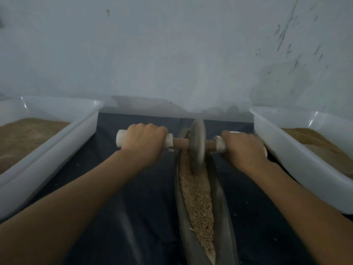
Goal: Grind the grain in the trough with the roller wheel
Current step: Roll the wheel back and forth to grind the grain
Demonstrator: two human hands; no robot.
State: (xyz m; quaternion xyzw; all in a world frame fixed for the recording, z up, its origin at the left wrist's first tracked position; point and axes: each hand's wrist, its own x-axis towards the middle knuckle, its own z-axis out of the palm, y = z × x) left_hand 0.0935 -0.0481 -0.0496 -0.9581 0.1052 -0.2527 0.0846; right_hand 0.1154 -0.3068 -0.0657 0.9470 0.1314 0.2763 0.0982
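A narrow grey boat-shaped trough [225, 217] runs from near me toward the wall, filled with pale brown grain [198, 203]. The grey roller wheel [198, 144] stands upright in the trough's far part, on a brown axle with white handles at both ends. My left hand [145, 142] grips the left white handle [120, 140]. My right hand [244, 148] grips the right handle, most of which is hidden under the fingers. The wheel's lower edge looks blurred.
A white plastic tub [47, 150] with brown ground material stands at the left, and another white tub [298, 155] with similar contents at the right. A dark sheet [133, 207] covers the floor. A pale wall [172, 54] rises just beyond the trough.
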